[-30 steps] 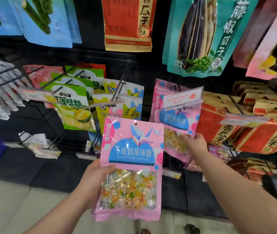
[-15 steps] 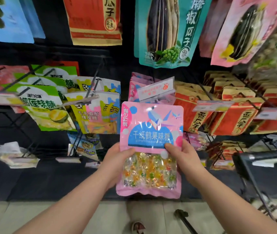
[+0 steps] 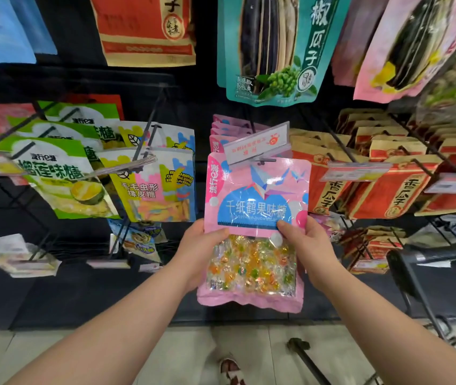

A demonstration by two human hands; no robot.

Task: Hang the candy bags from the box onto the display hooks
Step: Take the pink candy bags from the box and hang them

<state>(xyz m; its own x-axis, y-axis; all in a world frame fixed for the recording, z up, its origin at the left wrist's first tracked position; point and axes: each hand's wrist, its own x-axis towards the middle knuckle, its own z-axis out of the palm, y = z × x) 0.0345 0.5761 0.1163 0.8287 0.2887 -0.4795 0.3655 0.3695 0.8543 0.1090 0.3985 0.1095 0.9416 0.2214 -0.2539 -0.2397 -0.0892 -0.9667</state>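
I hold a pink candy bag [image 3: 254, 207] upright in front of the display, its clear lower half full of coloured sweets. My left hand [image 3: 196, 251] grips its left edge and my right hand [image 3: 304, 245] grips its right edge. The bag's top hole sits at the tip of a display hook [image 3: 261, 162], just under that hook's price tag [image 3: 257, 143]. Several matching pink bags [image 3: 221, 129] hang further back on the same hook. The box is out of view.
Green durian candy bags [image 3: 54, 173] and yellow gummy bags [image 3: 154, 187] hang to the left, red seed bags [image 3: 387, 190] to the right, large bags above. A metal cart frame [image 3: 415, 279] stands at the lower right. Tiled floor lies below.
My right hand left the hanging pink bags and took the right edge of the bag I hold. Both hands raised the bag up to the hook tip.
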